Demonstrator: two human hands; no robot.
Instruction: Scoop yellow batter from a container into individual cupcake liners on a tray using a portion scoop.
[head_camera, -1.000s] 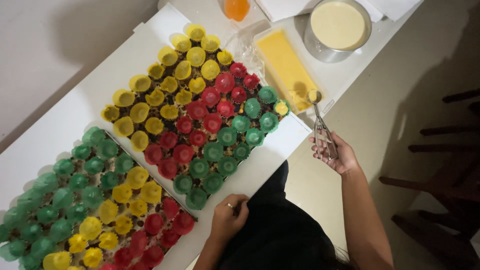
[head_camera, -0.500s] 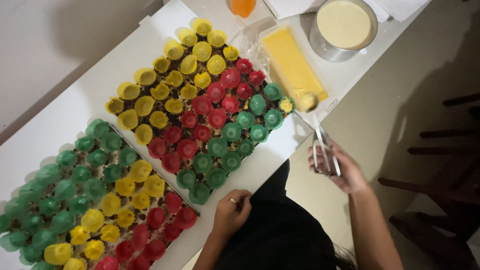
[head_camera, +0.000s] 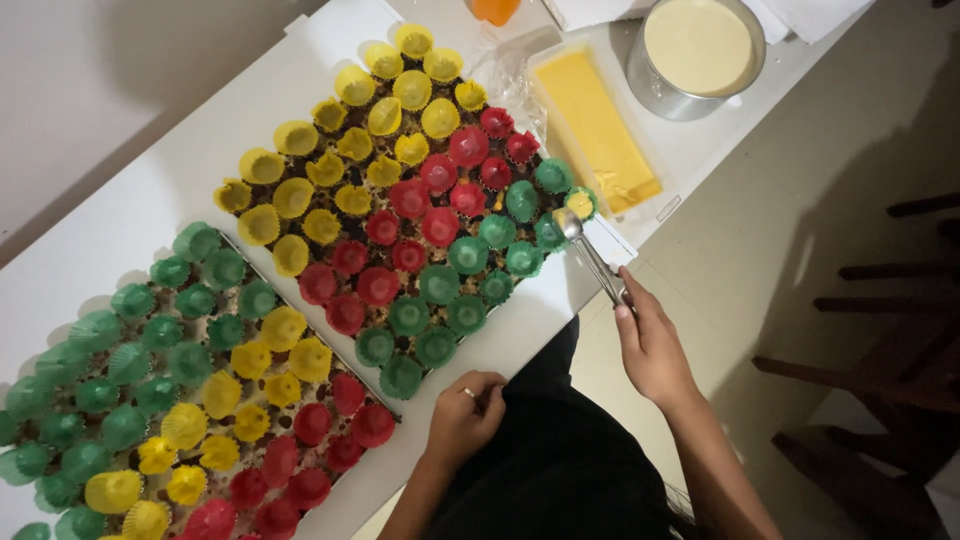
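Right hand (head_camera: 652, 345) is wrapped around the handle of a metal scoop (head_camera: 590, 255), fingers curled tight on it, and the scoop's long axis runs on a slant: handle low and toward the person, bowl up and away, pointing at the near corner of the tray of paper cups (head_camera: 410, 210). The bowl sits right at the edge of the green cups, just beside a green cup with yellow filling (head_camera: 580, 203) at the tray's corner; whether it touches that cup I cannot tell. Left hand (head_camera: 465, 420) rests at the table edge (head_camera: 500, 345), fingers folded loosely into a fist with a ring showing, gripping nothing I can see. Beyond the scoop lies a long white dish of yellow batter (head_camera: 595, 130), angled much the same way as the scoop, and farther back a round metal pot of pale cream (head_camera: 698, 50). A second tray of green, yellow and red cups (head_camera: 190, 400) spreads out to the person's left.
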